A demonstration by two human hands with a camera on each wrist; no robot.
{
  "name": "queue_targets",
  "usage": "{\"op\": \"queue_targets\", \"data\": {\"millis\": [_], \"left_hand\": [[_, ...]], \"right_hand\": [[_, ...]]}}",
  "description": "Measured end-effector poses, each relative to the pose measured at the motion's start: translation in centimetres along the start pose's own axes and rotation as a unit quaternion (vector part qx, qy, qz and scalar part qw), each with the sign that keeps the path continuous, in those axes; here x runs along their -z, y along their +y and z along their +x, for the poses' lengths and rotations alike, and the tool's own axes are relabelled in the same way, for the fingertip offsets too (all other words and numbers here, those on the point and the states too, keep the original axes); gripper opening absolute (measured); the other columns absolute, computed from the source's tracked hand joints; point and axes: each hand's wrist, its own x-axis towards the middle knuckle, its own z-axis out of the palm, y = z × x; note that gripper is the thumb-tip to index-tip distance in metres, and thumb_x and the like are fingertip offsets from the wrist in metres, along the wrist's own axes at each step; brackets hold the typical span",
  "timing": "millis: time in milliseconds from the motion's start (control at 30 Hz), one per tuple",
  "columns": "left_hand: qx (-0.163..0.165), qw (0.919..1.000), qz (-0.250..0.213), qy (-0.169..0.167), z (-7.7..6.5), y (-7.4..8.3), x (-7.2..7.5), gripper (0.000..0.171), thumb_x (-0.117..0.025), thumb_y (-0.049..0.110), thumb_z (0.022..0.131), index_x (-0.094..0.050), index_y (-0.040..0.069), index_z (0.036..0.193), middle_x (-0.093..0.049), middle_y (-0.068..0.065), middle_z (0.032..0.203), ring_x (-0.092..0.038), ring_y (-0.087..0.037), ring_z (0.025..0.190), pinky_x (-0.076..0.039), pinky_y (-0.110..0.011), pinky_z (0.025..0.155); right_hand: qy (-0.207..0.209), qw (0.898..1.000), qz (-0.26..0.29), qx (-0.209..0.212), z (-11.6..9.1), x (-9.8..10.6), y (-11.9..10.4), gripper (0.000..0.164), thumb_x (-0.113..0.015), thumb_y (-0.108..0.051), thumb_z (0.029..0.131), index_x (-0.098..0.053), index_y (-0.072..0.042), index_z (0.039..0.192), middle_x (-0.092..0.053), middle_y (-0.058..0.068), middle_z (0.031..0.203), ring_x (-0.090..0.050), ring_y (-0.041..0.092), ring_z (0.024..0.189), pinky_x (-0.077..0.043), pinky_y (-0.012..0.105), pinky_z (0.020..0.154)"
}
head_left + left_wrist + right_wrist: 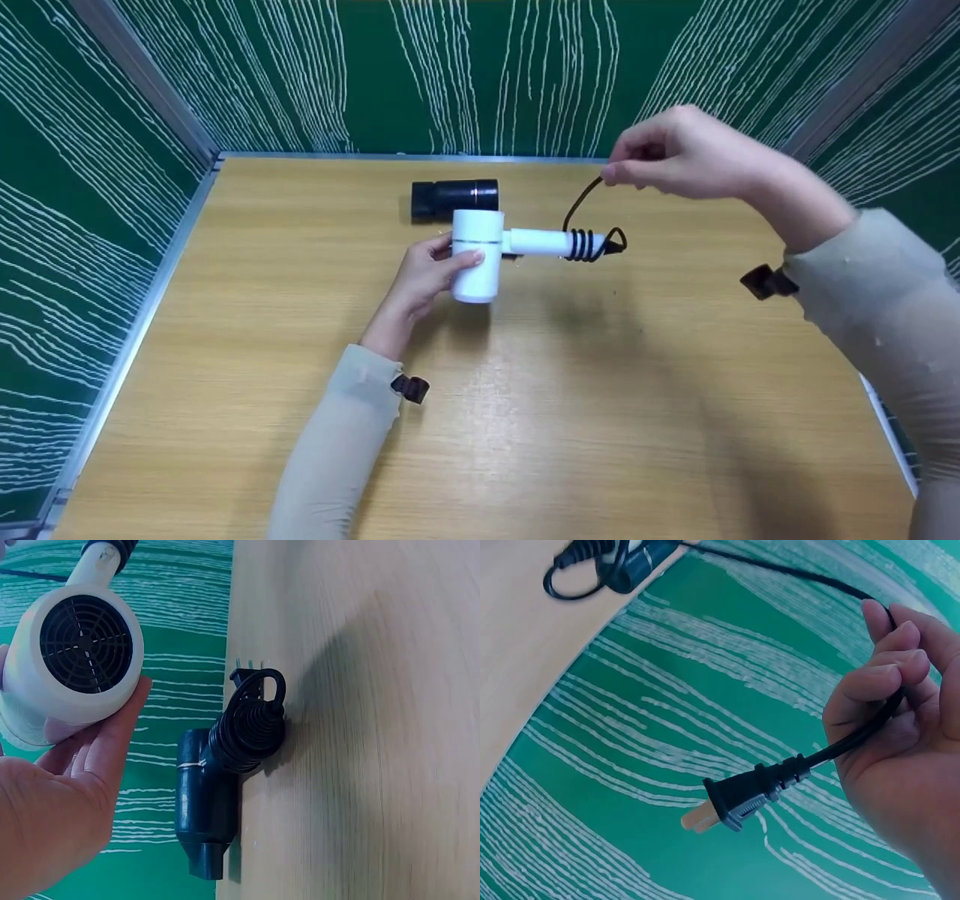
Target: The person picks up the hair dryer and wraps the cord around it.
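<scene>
A white hair dryer [477, 259] is held by its barrel in my left hand [429, 279], lifted over the table with its handle pointing right. Several turns of black cord [583, 245] wrap the handle's end. My right hand [679, 154], raised to the right, pinches the free stretch of that cord. In the right wrist view a plug [742, 795] with pale-covered prongs dangles from the cord below the fingers. The dryer's round black grille [86, 643] faces the left wrist camera.
Behind the white one, a black hair dryer [454, 199] lies near the table's back edge, its own cord [251, 731] coiled round its handle. Green panels [480, 82] with white streaks enclose the wooden table [525, 450] at the back and sides.
</scene>
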Motion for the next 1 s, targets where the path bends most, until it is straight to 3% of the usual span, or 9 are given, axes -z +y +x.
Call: {"op": "queue_targets", "data": {"millis": [233, 467, 833, 1000], "left_hand": [[-0.003, 0.9998, -0.017, 0.006, 0.2, 0.2, -0.3, 0.064, -0.081, 0.013, 0.096, -0.056, 0.004, 0.154, -0.067, -0.022, 0.137, -0.068, -0.037, 0.121, -0.060, -0.050, 0.098], [0.003, 0.9996, -0.024, 0.018, 0.4, 0.5, -0.6, 0.064, -0.083, 0.016, 0.095, -0.058, 0.005, 0.152, -0.069, -0.019, 0.137, -0.068, -0.035, 0.122, -0.060, -0.049, 0.099], [0.005, 0.9990, -0.031, 0.031, 0.4, 0.9, -0.9, 0.063, -0.084, 0.019, 0.094, -0.059, 0.004, 0.150, -0.069, -0.018, 0.137, -0.068, -0.035, 0.122, -0.060, -0.048, 0.099], [0.006, 0.9985, -0.042, 0.034, 0.4, 1.0, -1.1, 0.061, -0.083, 0.017, 0.095, -0.060, 0.003, 0.149, -0.069, -0.019, 0.136, -0.069, -0.035, 0.120, -0.061, -0.047, 0.098]], "right_hand": [[0.026, 0.998, 0.005, 0.061, -1.6, -1.7, -0.6, 0.014, -0.067, -0.014, 0.106, -0.078, -0.010, 0.099, -0.065, -0.002, 0.076, -0.054, 0.015, 0.055, -0.044, 0.022, 0.048], [0.072, 0.988, 0.011, 0.134, -3.5, -4.5, -0.6, 0.011, -0.070, -0.001, 0.100, -0.078, -0.008, 0.096, -0.063, -0.006, 0.076, -0.047, 0.008, 0.053, -0.038, 0.019, 0.045], [0.122, 0.974, 0.016, 0.189, -6.7, -11.8, 0.1, 0.010, -0.074, 0.003, 0.094, -0.077, -0.006, 0.097, -0.072, 0.000, 0.084, -0.056, 0.003, 0.065, -0.051, 0.018, 0.055], [0.125, 0.971, -0.005, 0.204, -7.4, -15.2, 0.8, 0.011, -0.075, 0.003, 0.091, -0.077, -0.006, 0.098, -0.071, 0.000, 0.085, -0.058, 0.004, 0.063, -0.050, 0.014, 0.053]]}}
